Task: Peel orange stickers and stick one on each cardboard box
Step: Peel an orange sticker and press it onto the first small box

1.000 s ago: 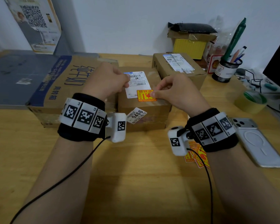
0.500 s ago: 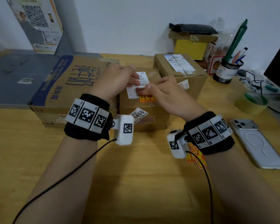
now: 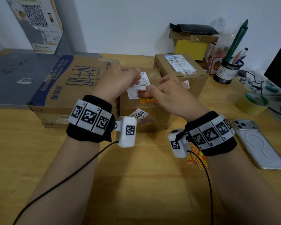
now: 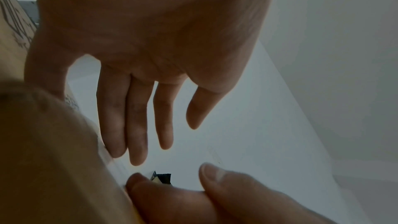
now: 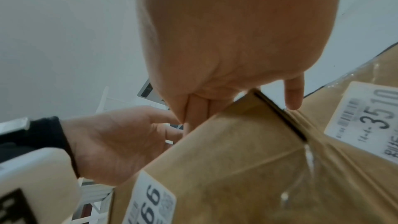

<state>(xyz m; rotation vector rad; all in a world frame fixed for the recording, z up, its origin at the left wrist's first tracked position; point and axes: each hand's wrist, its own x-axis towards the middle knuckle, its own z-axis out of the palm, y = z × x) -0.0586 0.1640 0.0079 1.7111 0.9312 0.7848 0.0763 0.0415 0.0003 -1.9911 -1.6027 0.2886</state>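
Note:
Three cardboard boxes stand side by side: a large blue-printed box (image 3: pixel 71 82), a middle box (image 3: pixel 152 114) and a right box (image 3: pixel 159 62). An orange sticker (image 3: pixel 147 100) lies on the middle box's top by the front edge, beside its white label (image 3: pixel 133 93). My right hand (image 3: pixel 146 92) covers most of the sticker, with the thumb pressing down on it. My left hand (image 3: pixel 136 78) rests its fingers on the white label; in the left wrist view these fingers (image 4: pixel 137 125) hang fairly straight and hold nothing. The right wrist view shows the right fingers (image 5: pixel 198 108) laid over the middle box's (image 5: pixel 237 159) top edge.
Loose orange stickers (image 3: pixel 199 159) lie on the wooden table under my right wrist. A phone (image 3: pixel 258 143), a tape roll (image 3: pixel 251 103) and a pen cup (image 3: pixel 227 72) sit at the right. A yellow box (image 3: pixel 190 47) stands at the back, a grey board (image 3: pixel 11 75) at the left.
The right hand slid left and forward over the orange sticker, hiding most of it. The left hand shifted right, so the two hands now nearly meet over the white label.

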